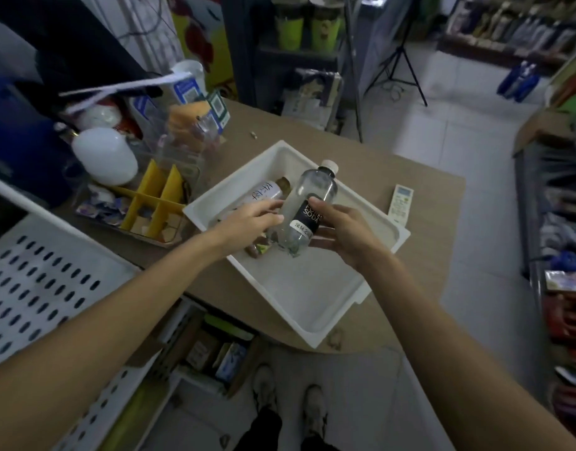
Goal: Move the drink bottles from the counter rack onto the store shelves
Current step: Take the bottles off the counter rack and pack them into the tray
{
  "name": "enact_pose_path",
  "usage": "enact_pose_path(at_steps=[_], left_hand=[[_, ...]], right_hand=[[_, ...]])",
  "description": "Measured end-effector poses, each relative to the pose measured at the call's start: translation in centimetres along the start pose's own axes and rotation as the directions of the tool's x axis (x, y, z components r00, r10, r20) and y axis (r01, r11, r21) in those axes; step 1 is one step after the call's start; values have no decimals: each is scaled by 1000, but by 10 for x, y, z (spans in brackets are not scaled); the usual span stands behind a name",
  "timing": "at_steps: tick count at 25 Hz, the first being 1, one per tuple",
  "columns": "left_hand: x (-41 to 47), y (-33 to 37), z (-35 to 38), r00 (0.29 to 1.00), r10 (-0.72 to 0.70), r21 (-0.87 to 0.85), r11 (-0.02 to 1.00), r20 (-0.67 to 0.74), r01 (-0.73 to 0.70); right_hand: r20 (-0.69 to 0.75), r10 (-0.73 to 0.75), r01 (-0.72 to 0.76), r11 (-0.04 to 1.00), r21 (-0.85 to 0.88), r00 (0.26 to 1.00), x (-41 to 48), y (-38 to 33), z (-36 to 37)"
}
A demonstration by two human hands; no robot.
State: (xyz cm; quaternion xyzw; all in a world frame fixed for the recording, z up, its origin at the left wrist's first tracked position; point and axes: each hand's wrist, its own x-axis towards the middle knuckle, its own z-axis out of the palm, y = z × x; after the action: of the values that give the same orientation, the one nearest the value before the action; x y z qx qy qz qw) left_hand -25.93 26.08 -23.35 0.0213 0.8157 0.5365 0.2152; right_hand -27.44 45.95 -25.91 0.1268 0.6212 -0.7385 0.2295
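A white plastic tray (pixel 316 297) sits on the brown counter (pixel 430 242). My right hand (pixel 340 231) grips a clear soda bottle (pixel 312 193) with a black label and a white cap, tilted above the tray. My left hand (pixel 251 218) reaches into the tray, fingers curled over a second bottle lying there. A white-labelled bottle (pixel 267 192) with a brown cap lies at the tray's far left. The bottle under my left hand is mostly hidden.
A remote control (pixel 400 203) lies right of the tray. A yellow divider box (pixel 156 203) and clutter fill the counter's left. A white perforated shelf panel (pixel 42 288) stands at the left. Store shelves (pixel 560 288) line the right, across a tiled aisle (pixel 469 148).
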Motion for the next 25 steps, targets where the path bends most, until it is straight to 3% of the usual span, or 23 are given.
enact_pose_path(at_steps=[3, 5, 7, 10, 16, 21, 25], left_hand=[[16, -24, 7, 988, 150, 353, 926, -18, -134], [22, -41, 7, 961, 262, 591, 762, 92, -264], [26, -57, 3, 942, 281, 696, 639, 184, -327], [34, -77, -1, 934, 263, 741, 571, 242, -353], [44, -96, 8, 967, 80, 791, 561, 243, -245], [46, -100, 8, 968, 60, 788, 569, 245, -235], [46, -100, 9, 973, 75, 805, 550, 218, -223]], right_hand=[[-221, 35, -37, 999, -3, 975, 12, 24, 6], [-343, 50, -54, 999, -4, 938, 20, 39, 11], [-399, 54, -78, 996, -45, 915, 30, 49, 16], [-439, 100, -158, 983, -97, 893, 51, 61, 24], [-502, 233, -273, 962, -6, 833, 77, 77, 34], [-438, 280, -267, 959, 92, 854, 72, 76, 29], [-414, 264, -273, 961, 37, 871, 60, 71, 27]])
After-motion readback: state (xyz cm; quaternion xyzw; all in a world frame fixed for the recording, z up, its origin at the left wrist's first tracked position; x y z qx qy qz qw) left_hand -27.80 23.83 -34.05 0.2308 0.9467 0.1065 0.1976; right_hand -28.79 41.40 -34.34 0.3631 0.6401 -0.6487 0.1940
